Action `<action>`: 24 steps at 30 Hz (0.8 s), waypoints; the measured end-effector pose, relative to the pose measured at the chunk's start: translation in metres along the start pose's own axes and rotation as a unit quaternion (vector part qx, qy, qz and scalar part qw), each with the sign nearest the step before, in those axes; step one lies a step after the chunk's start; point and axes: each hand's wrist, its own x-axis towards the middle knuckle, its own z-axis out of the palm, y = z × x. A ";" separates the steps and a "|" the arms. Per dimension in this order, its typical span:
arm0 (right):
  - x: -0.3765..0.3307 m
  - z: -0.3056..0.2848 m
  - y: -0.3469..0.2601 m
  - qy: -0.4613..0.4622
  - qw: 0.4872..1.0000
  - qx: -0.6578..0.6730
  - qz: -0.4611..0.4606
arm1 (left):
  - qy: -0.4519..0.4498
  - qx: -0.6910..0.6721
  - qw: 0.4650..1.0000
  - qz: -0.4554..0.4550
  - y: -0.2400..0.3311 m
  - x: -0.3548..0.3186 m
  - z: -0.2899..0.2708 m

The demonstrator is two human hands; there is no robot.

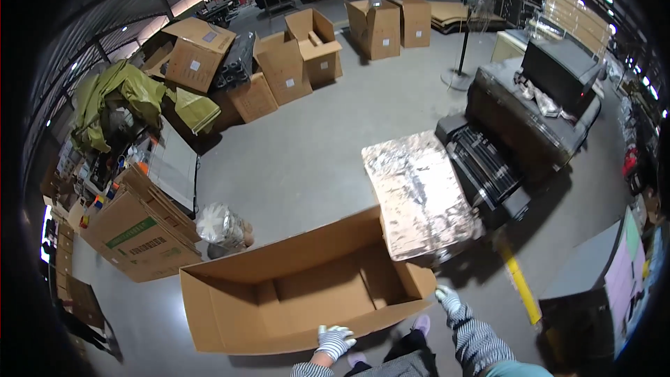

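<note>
I stand in a wide warehouse with a grey concrete floor (314, 146); stacked cardboard boxes (279, 63) sit far left, and a dark machine (530, 119) stands to the right beside a foil-covered desk (419, 192). Just before me lies a long open cardboard box (300, 293). My gloved left hand (334, 341) is closed over its near wall, and my gloved right hand (448, 298) grasps its right end corner.
</note>
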 end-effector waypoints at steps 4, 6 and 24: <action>-0.116 -0.114 0.049 0.012 0.982 0.018 0.189 | 0.066 -0.029 0.988 0.135 0.137 0.020 -0.039; -0.165 -0.156 0.071 -0.027 0.938 0.213 0.272 | 0.065 -0.066 0.975 0.204 0.188 0.036 -0.054; -0.026 -0.673 -0.099 0.241 0.950 0.191 -0.062 | 0.027 -0.088 0.904 0.417 0.666 0.278 -0.241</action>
